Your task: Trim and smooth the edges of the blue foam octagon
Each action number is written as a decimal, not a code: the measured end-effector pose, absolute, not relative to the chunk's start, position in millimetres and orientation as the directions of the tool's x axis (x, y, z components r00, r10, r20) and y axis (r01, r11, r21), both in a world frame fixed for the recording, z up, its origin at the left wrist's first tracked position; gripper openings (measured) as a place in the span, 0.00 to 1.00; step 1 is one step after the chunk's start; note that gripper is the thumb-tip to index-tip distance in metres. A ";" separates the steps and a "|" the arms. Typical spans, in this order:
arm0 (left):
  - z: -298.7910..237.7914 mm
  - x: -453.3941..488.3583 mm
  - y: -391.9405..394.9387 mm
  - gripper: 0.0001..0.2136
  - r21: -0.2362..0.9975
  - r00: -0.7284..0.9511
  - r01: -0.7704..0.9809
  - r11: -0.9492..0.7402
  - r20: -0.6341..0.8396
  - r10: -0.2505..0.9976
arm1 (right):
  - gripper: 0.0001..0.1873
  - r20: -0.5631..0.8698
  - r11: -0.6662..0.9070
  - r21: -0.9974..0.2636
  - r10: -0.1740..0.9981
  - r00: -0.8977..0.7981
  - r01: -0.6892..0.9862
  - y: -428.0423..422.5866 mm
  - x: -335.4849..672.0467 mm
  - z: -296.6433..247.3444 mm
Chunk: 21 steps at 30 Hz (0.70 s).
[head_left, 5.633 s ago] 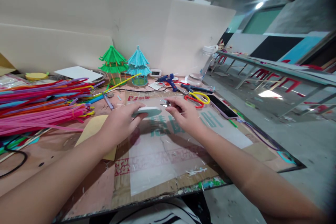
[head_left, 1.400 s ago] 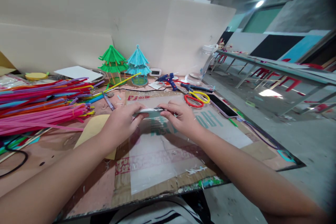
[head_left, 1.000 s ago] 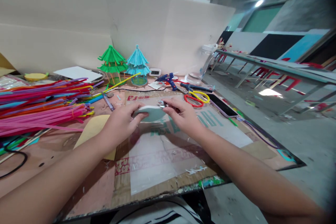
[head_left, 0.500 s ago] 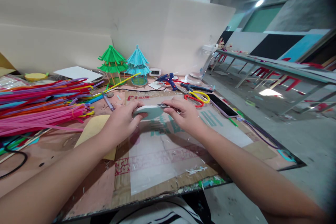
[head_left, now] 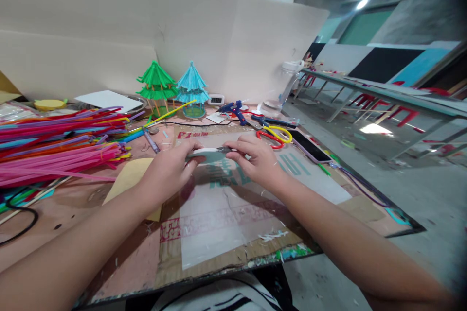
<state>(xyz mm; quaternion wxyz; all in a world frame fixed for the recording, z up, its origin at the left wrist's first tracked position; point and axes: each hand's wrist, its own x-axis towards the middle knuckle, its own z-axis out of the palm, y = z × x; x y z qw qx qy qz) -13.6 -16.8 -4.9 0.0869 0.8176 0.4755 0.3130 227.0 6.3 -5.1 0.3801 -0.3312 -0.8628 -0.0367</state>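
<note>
Pinched between the thumb and fingers of my left hand (head_left: 179, 160) is a flat white piece with a rounded edge (head_left: 208, 152), seen nearly edge-on above the work surface. My right hand (head_left: 254, 156) grips a small dark metal blade (head_left: 223, 148), its tip at the right end of the white piece. Whether the blade is cutting into it or only touching it, I cannot tell. Below both hands lies a translucent plastic sheet with green lettering (head_left: 204, 243) on a cardboard board (head_left: 170, 267). Thin white shavings (head_left: 273, 236) are scattered near the board's front edge.
Bundles of coloured pipe cleaners (head_left: 54, 150) fill the left side. Behind my hands stand a green pavilion model (head_left: 156, 82) and a blue one (head_left: 191, 85). A glue gun (head_left: 236, 111), scissors (head_left: 279, 134) and a phone (head_left: 308, 146) lie to the right.
The white piece has tipped slightly, so less of its flat underside shows. My right hand has shifted a little to the left, with the blade still against the piece's edge.
</note>
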 end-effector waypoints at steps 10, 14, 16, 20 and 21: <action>-4.3 -12.4 -17.2 0.08 0.453 0.348 0.729 -0.513 0.400 0.848 | 0.15 0.679 0.790 -0.180 0.531 -0.508 0.586 9.1 227.3 -6.9; -3.2 -12.0 -17.1 0.08 0.468 0.344 0.718 -0.515 0.404 0.847 | 0.15 0.680 0.781 -0.244 0.561 -0.472 0.575 8.2 226.2 -6.8; -2.4 -12.2 -17.0 0.08 0.469 0.342 0.713 -0.522 0.417 0.842 | 0.15 0.689 0.776 -0.285 0.574 -0.442 0.564 7.6 226.0 -5.9; -2.0 -13.4 -17.3 0.07 0.444 0.342 0.722 -0.530 0.437 0.832 | 0.15 0.689 0.780 -0.257 0.562 -0.457 0.571 5.5 225.8 -3.8; -2.3 -13.6 -17.7 0.07 0.434 0.343 0.728 -0.530 0.439 0.831 | 0.15 0.682 0.779 -0.242 0.560 -0.470 0.578 4.8 225.5 -3.5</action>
